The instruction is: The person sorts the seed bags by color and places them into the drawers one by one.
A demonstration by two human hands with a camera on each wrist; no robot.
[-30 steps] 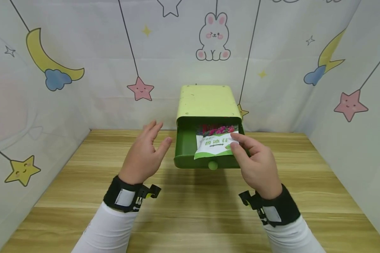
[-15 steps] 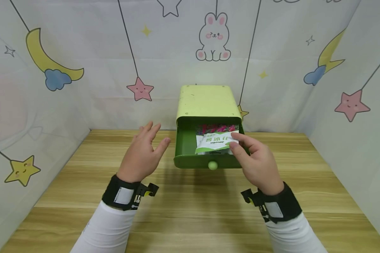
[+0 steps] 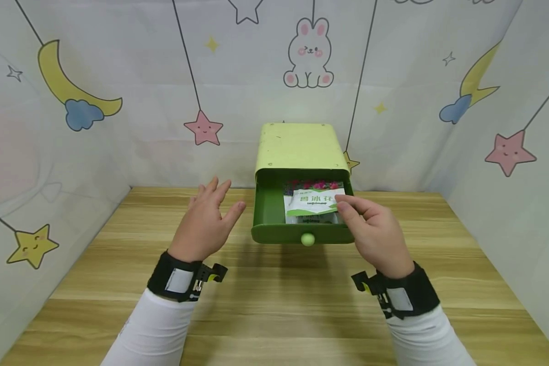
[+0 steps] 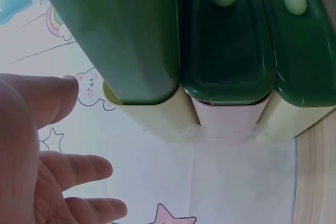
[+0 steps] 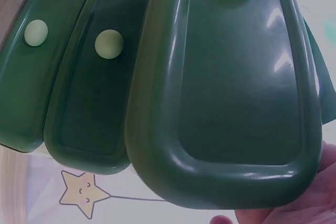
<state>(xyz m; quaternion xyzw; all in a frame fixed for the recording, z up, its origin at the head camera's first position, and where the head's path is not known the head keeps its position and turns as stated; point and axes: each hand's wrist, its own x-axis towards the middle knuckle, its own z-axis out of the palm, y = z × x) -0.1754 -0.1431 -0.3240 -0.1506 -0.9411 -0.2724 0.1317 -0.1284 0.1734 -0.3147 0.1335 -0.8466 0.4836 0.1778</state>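
My right hand (image 3: 377,231) pinches the right edge of a white-and-green printed flower seed packet (image 3: 313,202) between thumb and fingertips. It is tilted just inside the pulled-out top green drawer (image 3: 274,234). Beneath it lies another packet (image 3: 317,219), mostly covered, with pink flowers showing behind. In the right wrist view, the drawer front (image 5: 236,87) hides most of that hand and the packets. My left hand (image 3: 206,221) hovers to the left of the drawer, fingers spread and holding nothing. The left wrist view shows the drawer's side (image 4: 126,40) apart from that hand's fingers (image 4: 79,171).
A pale yellow cabinet (image 3: 302,145) stands at the table's back edge. Below the pulled-out drawer, two more green drawers with round knobs, a middle one (image 4: 228,45) and a bottom one (image 4: 302,51), are closed. A printed cloth (image 3: 238,91) hangs behind the wooden table (image 3: 274,315).
The packet in my right hand has moved back from the drawer's front rim, uncovering part of the packet below. My right hand has shifted slightly right; the left has drawn slightly left.
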